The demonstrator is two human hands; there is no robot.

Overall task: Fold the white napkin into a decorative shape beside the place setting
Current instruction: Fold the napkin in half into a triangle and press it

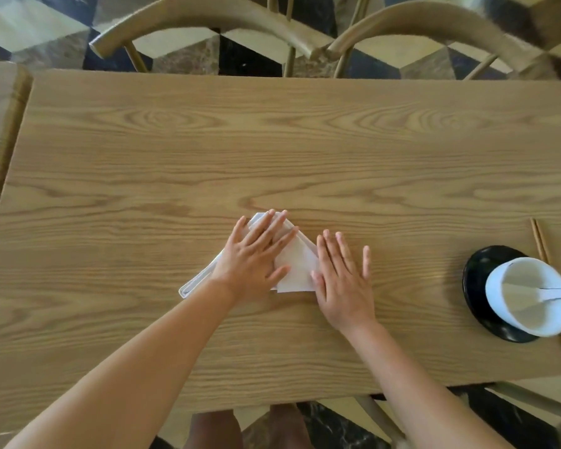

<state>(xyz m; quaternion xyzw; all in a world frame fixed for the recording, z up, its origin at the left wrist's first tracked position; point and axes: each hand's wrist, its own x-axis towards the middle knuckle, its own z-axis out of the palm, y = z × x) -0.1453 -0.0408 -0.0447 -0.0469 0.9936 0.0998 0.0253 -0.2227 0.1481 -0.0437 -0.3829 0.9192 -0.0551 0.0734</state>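
The white napkin [297, 265] is laid flat on the wooden tabletop [272, 150], near the front edge and roughly at the middle of its width. It is folded into a layered, roughly triangular form, with its apex directed away from the person and a narrow folded band extended toward the lower left.

The left hand [256, 254] is placed palm down on the left and upper portion of the napkin. Its fingers [272, 226] are held straight and spread, pressed flat against the cloth; nothing is grasped.

The right hand [342, 273] is placed palm down at the right edge of the napkin. Its fingers [332, 244] are extended and released, and most of the hand is rested on the bare tabletop, with the thumb side touching the cloth edge.

The place setting is located well apart from the napkin, at the right end of the tabletop. A white bowl [528, 296] containing a white spoon [556, 292] is seated on a black plate [480, 286]. A pair of wooden chopsticks [540, 238] is laid just beyond the plate.

Two wooden chairs [208, 21] are positioned at the far side of the tabletop, above a patterned floor [240, 56].
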